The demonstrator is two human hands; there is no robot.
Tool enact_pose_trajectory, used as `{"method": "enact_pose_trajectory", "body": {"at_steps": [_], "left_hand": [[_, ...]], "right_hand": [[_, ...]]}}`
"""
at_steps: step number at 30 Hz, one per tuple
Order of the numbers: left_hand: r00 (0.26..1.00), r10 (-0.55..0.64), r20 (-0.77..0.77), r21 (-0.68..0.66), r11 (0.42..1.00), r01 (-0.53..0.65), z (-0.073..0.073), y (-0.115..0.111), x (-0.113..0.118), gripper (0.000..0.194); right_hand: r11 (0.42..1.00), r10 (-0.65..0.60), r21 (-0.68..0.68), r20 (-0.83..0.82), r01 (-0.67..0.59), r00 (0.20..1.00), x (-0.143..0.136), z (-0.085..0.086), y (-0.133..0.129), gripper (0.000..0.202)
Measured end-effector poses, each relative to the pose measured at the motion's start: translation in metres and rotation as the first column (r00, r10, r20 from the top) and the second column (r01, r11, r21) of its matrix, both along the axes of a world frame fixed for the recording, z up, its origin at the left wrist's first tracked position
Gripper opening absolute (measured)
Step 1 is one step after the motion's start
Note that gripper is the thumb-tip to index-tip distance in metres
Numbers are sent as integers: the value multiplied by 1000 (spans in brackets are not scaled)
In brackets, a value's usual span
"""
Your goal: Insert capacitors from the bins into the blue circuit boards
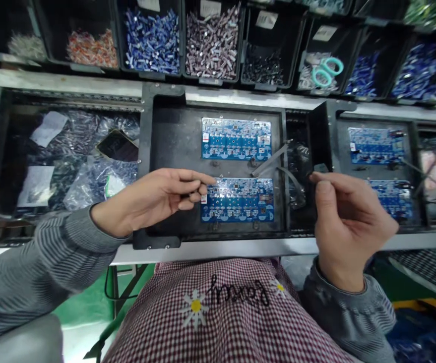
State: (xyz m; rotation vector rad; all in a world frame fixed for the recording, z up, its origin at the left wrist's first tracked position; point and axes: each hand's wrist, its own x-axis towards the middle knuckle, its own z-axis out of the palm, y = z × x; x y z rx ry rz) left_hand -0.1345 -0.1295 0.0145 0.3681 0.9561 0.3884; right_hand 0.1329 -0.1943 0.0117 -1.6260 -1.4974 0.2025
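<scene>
My left hand (161, 199) hovers at the left edge of the nearer blue circuit board (236, 201), its index finger stretched over the board's corner. Its thumb and other fingers are closed together, with something small and dark showing between them. My right hand (348, 217) is raised to the right of that board, thumb and index finger pinched on a tiny dark piece too small to name. Behind the nearer board lies a second blue circuit board (236, 138). Both boards sit in a black tray (176, 136).
Black bins along the back hold loose components, such as blue ones (151, 40); turquoise-handled scissors (327, 71) rest in one. Plastic bags (85, 176) and a phone (117, 146) lie left. Flat grey strips (272, 159) cross the tray's right side. Another tray holds more boards (376, 143).
</scene>
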Motion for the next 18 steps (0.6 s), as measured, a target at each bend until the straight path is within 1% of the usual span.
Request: {"method": "enact_pose_trajectory", "body": {"at_steps": [3,5,7,9,10,12,15,16,17,18], "left_hand": [[987,160,-26,25,987,-160,4,11,-5,27],[967,254,-33,45,966,-253,5,18,-4,29],[942,335,-12,66,940,-334,7,25,-2,30],[905,422,46,72,902,-425,12,37,1,28],[879,470,80,70,877,-475,15,46,1,27],[811,570,134,79,809,-582,25,67,0,27],[708,680,194,168,687,-706,38,107,-9,30],[690,692,210,211,657,-723,42,121,-13,31],[689,692,213,256,641,-723,44,134,-17,35],[710,677,195,304,647,-700,44,147,-20,39]], "right_hand": [[999,-44,-26,68,46,997,12,-11,-3,18],[998,-41,-43,87,44,995,14,-20,-2,18],[993,24,-114,96,-13,995,14,-28,1,22],[978,107,-190,100,-87,989,13,-35,5,26],[972,131,-211,101,-107,986,14,-39,8,27],[969,137,-220,93,-113,986,16,-45,12,28],[969,140,-210,45,-128,989,25,-52,16,29],[969,139,-210,33,-129,990,29,-54,17,29],[969,138,-211,32,-128,990,33,-55,17,29],[969,138,-213,36,-128,990,37,-56,17,28]]}}
